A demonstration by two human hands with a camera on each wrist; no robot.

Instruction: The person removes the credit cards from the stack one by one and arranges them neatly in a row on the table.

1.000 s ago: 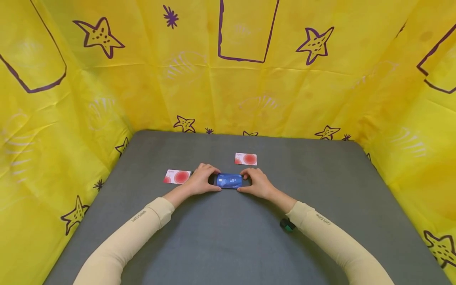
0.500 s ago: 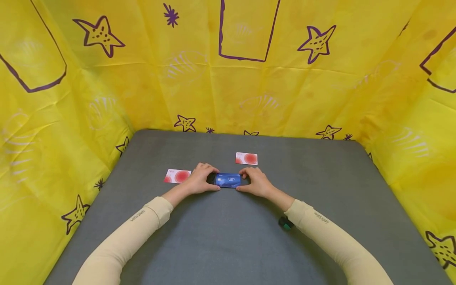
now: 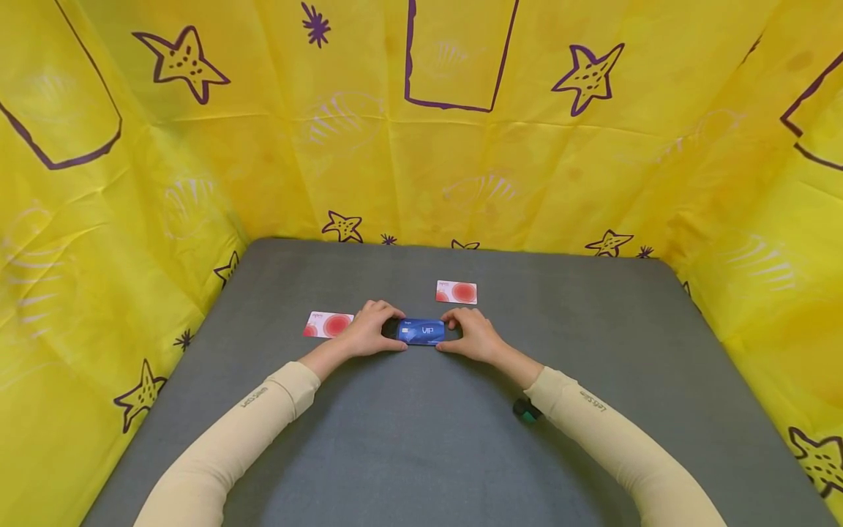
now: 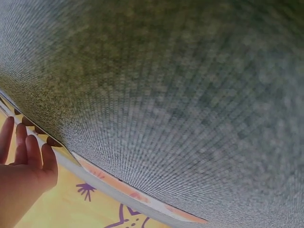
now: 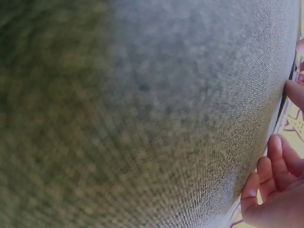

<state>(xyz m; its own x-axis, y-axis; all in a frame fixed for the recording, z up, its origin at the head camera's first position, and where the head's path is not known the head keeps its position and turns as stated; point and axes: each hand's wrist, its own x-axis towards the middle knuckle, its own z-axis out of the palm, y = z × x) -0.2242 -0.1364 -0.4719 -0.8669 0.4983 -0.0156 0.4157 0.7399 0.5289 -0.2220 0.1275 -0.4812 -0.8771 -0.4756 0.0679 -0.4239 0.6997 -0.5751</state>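
Note:
In the head view a blue card (image 3: pixel 421 331) printed VIP lies flat at mid-table between both hands. My left hand (image 3: pixel 370 331) holds it by its left end, thumb at the near long edge and fingers at the far one. Mirroring that, my right hand (image 3: pixel 476 335) holds the right end. Something dark and flat shows past both ends of the card, partly hidden by the hands; cannot tell what it is. The left wrist view has left fingers (image 4: pixel 33 151) at the lower left, and the right wrist view has right fingers (image 5: pixel 280 164) at the right edge.
A red-and-white card (image 3: pixel 327 324) lies beside the left hand, partly covered by it. Another red-and-white card (image 3: pixel 456 292) rests farther back, beyond the right hand. Yellow patterned cloth (image 3: pixel 421 161) walls in the grey table (image 3: pixel 421 439) at the back and sides.
Both hands and the blue card have shifted very slightly left together. The grip looks the same, and the red-and-white cards stay in place.

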